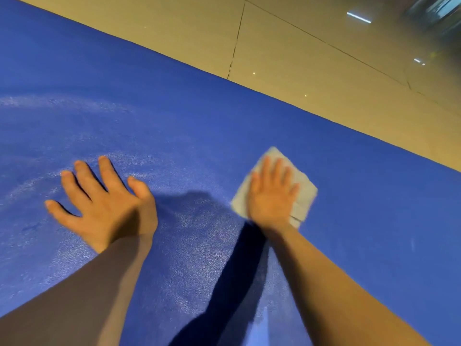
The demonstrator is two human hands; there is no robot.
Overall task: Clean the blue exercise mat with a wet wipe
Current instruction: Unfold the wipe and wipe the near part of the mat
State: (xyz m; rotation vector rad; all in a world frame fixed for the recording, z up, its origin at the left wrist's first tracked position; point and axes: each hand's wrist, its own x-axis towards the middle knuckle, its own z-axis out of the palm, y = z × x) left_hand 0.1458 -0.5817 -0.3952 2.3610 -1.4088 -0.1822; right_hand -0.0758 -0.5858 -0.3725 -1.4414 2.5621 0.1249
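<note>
The blue exercise mat (174,116) fills most of the view and lies flat on the floor. A folded whitish wet wipe (305,193) sits on the mat right of centre. My right hand (270,196) presses flat on the wipe with straight fingers, covering its middle. My left hand (104,203) rests flat on the bare mat to the left, fingers spread. Shiny damp streaks curve across the mat's left and middle parts, around and beyond my left hand.
Beige floor tiles (324,71) with dark grout lines border the mat's far edge, which runs diagonally from upper left to right. A blurred dark object (439,11) sits at the top right corner.
</note>
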